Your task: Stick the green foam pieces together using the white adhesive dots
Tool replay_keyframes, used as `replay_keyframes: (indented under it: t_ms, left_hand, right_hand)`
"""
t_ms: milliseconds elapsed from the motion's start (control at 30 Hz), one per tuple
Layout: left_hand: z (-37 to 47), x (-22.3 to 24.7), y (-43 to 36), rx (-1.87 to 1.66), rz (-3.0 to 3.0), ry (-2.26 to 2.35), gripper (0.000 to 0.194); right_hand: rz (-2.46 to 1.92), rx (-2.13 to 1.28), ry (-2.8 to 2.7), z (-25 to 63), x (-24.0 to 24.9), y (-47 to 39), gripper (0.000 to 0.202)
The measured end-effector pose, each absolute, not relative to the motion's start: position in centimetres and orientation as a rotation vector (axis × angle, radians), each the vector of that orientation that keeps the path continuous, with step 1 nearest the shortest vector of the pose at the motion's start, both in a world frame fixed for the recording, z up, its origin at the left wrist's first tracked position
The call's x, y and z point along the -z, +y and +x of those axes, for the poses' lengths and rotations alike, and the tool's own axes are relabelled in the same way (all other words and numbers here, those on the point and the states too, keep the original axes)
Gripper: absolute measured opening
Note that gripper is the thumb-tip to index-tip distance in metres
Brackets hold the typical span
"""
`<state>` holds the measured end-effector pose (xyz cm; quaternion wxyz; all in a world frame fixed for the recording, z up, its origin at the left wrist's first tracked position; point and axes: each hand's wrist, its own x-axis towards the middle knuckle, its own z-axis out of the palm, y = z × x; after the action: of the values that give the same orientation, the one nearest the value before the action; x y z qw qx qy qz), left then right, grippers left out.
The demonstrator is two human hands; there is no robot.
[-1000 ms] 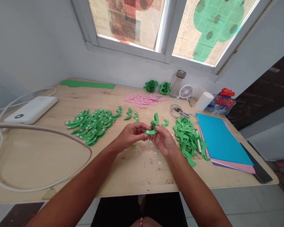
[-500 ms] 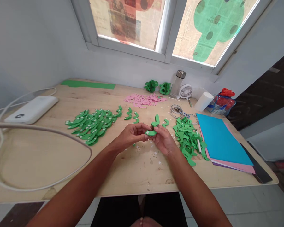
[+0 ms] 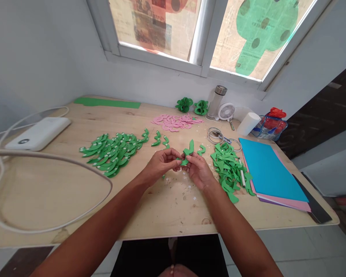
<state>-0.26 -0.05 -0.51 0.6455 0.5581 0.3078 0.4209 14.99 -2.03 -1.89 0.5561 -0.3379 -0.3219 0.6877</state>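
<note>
Over the middle of the table, my left hand (image 3: 163, 164) and my right hand (image 3: 200, 169) come together on a curved green paper piece (image 3: 189, 147). My left thumb and fingers pinch its left end, and my right fingers grip its right side. One end of the piece sticks up above my fingertips; part of it is hidden by them. Just behind are loose wavy green pieces (image 3: 165, 141) and another curved green piece (image 3: 202, 149). Left of my hands lies a pile of green curved pieces (image 3: 115, 152) with small white squares on them.
Green paper scraps (image 3: 227, 165) with a white marker (image 3: 242, 174) lie right, beside blue sheets (image 3: 271, 169). Pink cut pieces (image 3: 175, 122), two green paper balls (image 3: 184, 104), a bottle (image 3: 217, 102) and a fan (image 3: 226, 111) stand behind. A power bank (image 3: 39, 134) and cable (image 3: 111, 188) are left.
The green piece has turned in my fingers: its lower end with the white square is now mostly covered, and the upper end points straighter up. My arms have hardly moved.
</note>
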Motion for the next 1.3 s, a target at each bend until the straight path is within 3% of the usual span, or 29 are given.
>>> replay_keyframes:
  t_ms: [667,1300]
  left_hand:
    - [-0.41,0.42,0.02,-0.955,1.274,0.692,0.023]
    - [-0.54,0.23,-0.09,-0.965,1.289,0.697,0.019]
  right_hand:
    - [-0.668,-1.782,-0.707,15.24,2.09,-2.13,0.008]
    - [-0.768,-1.825,-0.683,15.36,1.99,-1.87,0.026]
